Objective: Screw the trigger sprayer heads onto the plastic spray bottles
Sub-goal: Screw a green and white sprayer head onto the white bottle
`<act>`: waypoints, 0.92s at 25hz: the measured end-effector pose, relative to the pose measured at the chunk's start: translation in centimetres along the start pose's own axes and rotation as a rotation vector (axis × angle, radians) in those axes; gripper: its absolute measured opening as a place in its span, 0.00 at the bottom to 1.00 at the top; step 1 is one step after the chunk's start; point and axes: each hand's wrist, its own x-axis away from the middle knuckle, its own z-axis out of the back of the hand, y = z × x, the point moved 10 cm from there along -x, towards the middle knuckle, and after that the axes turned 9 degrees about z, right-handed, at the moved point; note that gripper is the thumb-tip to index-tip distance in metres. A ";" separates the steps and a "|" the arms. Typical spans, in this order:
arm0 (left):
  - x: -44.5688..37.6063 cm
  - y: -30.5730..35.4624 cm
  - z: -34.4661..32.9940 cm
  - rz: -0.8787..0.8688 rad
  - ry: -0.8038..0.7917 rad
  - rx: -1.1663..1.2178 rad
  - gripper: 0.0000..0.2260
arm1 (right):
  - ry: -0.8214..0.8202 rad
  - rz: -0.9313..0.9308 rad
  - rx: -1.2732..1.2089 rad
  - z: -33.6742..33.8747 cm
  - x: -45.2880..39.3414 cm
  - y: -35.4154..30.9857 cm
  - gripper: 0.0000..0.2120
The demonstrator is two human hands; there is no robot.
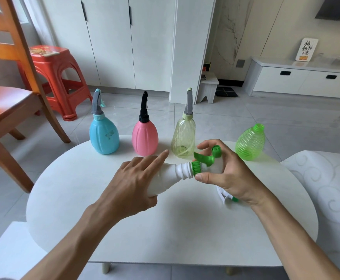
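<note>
Four spray bottles stand in a row along the far edge of the white oval desk (175, 229): a blue bottle (104, 136) with a grey sprayer head at far left, a pink bottle (144, 138) with a black head, a clear yellowish bottle (183, 138) with a grey head, and at far right a ribbed green bottle (250, 142) whose threaded neck is bare. Nearer, above the middle of the desk, a white bottle (173, 174) lies on its side with its neck pointing right. The left hand (136, 184) wraps over its body, its grip clamped on the bottle with the index finger stretched out. The right hand (227, 174) has its grip clamped on the green trigger sprayer head (205, 158), thumb against the ribbed green collar (196, 168) that sits on the white bottle's neck. Under the right hand a white-and-green sprayer part (224, 196) rests on the desk, mostly hidden. A wooden chair (9, 102) and a red plastic stool (54, 77) stand on the tiled floor to the far left.
</note>
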 end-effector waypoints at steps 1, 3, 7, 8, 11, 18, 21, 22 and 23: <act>0.0 0.1 0.0 -0.001 0.006 0.002 0.47 | 0.039 -0.019 -0.033 0.2 0.0 0.2 0.24; 0.0 0.4 -0.1 -0.003 0.005 -0.005 0.47 | 0.127 -0.071 -0.077 0.4 0.2 0.8 0.22; -0.2 0.3 -0.1 0.013 0.004 -0.015 0.48 | 0.170 -0.113 -0.124 0.1 0.4 1.5 0.28; -0.3 0.4 -0.1 0.014 0.004 -0.015 0.47 | 0.182 -0.116 -0.127 0.2 0.4 1.6 0.29; -0.2 0.5 -0.1 0.008 0.007 -0.031 0.48 | 0.242 -0.145 -0.058 0.8 0.6 1.8 0.25; -0.3 0.6 0.3 0.017 0.021 -0.054 0.47 | 0.288 -0.187 -0.112 1.1 0.6 2.4 0.29; -0.2 0.9 0.2 0.024 0.012 -0.046 0.47 | 0.327 -0.174 -0.126 1.2 0.8 2.5 0.31; -0.1 1.0 0.0 0.023 0.007 -0.049 0.47 | 0.357 -0.176 -0.088 1.5 0.9 2.2 0.31; 0.0 1.0 0.0 0.027 0.007 -0.052 0.46 | 0.358 -0.185 -0.094 1.6 0.9 2.3 0.31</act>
